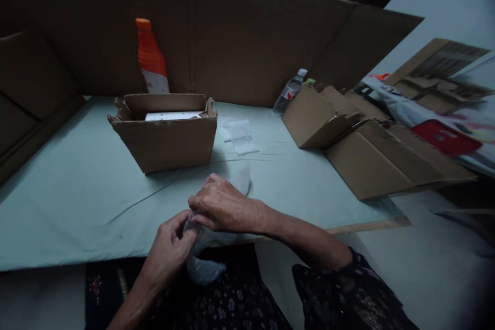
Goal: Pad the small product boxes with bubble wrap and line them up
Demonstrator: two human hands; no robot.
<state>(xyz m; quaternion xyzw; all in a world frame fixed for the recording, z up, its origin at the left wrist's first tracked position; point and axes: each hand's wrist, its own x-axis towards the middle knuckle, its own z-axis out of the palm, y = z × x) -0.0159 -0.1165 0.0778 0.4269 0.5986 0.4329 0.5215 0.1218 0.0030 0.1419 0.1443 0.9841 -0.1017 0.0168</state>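
Observation:
My left hand [172,245] pinches a strip of clear bubble wrap [203,268] near the table's front edge. My right hand [224,203] is closed on the same wrap, just above and to the right of the left. The lower end of the strip hangs over the edge in front of my lap, and another part shows past my right knuckles. Whether anything lies inside the wrap is hidden by my fingers. Beyond my hands stands an open cardboard box [174,147] with a white item [172,116] inside. Flat bubble wrap pieces [240,135] lie right of the box.
An orange bottle [151,59] stands behind the box. At the right are a clear plastic bottle [291,92] and several cardboard boxes [371,157]. A tall cardboard panel [247,36] closes off the back of the green-covered table [77,206]; more cardboard [34,87] stands at the left.

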